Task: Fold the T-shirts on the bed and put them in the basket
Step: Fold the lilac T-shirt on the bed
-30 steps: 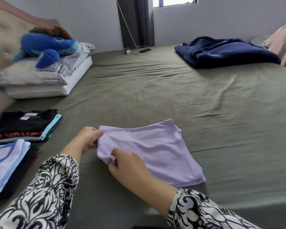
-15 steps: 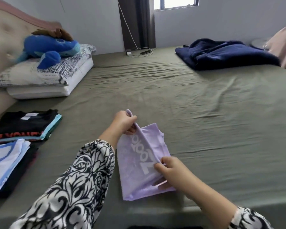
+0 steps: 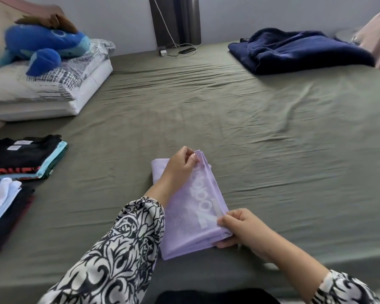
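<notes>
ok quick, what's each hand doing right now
Left hand: pinching the far end of the lilac T-shirt.
Right hand: pinching the near end of the same shirt.

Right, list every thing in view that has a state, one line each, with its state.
lilac T-shirt: folded narrow, white lettering up, held at both ends
left hand: pinches the shirt's far end
right hand: pinches the shirt's near end
black T-shirt pile: folded, stacked
white and blue pile: folded, stacked
navy blanket: loosely folded
bed sheet: wrinkled
</notes>
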